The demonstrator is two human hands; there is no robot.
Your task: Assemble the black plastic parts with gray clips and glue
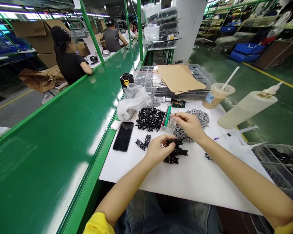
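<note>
Black plastic part (175, 142) is pinched by left hand (158, 149) | Right hand (188, 126) is pressed together at fingertips, anything held unclear | Clear box (168, 125) is seen nearby on white table (197, 188)

Matt black plastic parts (177, 154) are being handled on a smooth white board (205, 185), beside dull grey metal parts (197, 117), a crinkled clear plastic bag (134, 102) and brown cardboard (178, 78).

Our phone (123, 136) sits left of the parts (172, 159), with a tool tray (167, 122) just behind them. The drink cup (218, 95) and squeeze bottle (247, 110) are off to the right, and the conveyor (63, 130) runs along our left.
</note>
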